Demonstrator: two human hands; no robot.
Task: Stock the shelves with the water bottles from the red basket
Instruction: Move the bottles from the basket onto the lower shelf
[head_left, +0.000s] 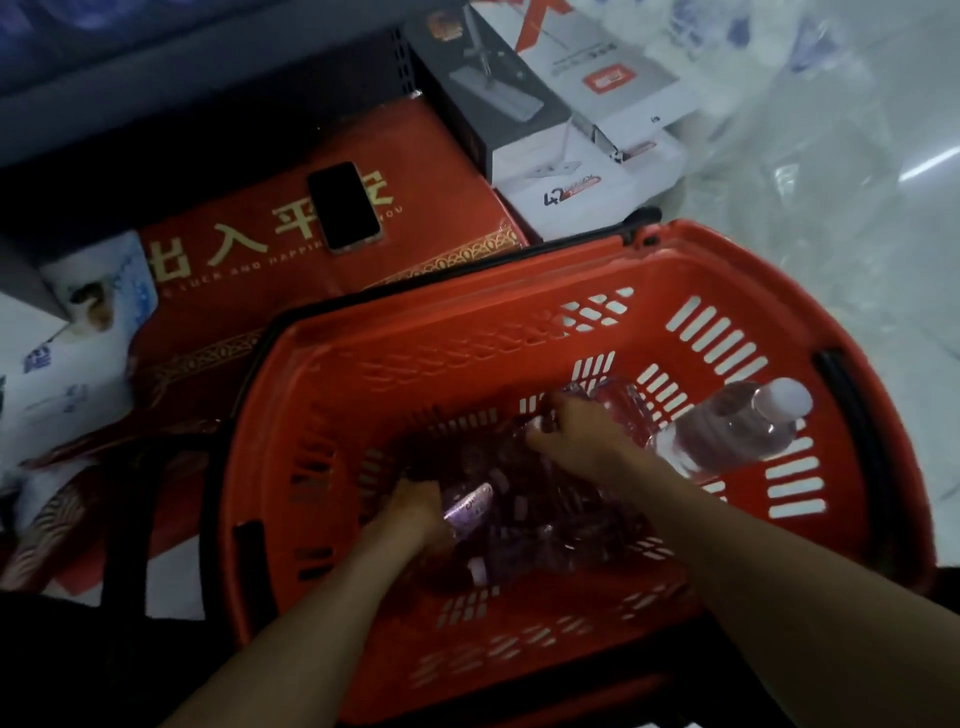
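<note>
My left hand (415, 506) grips a purple-labelled bottle (470, 506) | my right hand (574, 428) closes on bottles (550, 525) in the red basket (519, 322) | capped bottle (737, 431) lies at the right wall | phone (344, 206) far left

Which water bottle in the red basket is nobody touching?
The bottle with the white cap, leaning against the red basket's right wall. Both hands are down on the darker pile of bottles in the middle.

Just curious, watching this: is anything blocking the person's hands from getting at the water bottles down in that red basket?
Nothing visible does. The red slotted plastic basket is open on top, and both hands are already among the clear plastic water bottles: the left hand and the right hand each rest on bottles. Another clear bottle with a white cap lies uncovered beside them.
</note>
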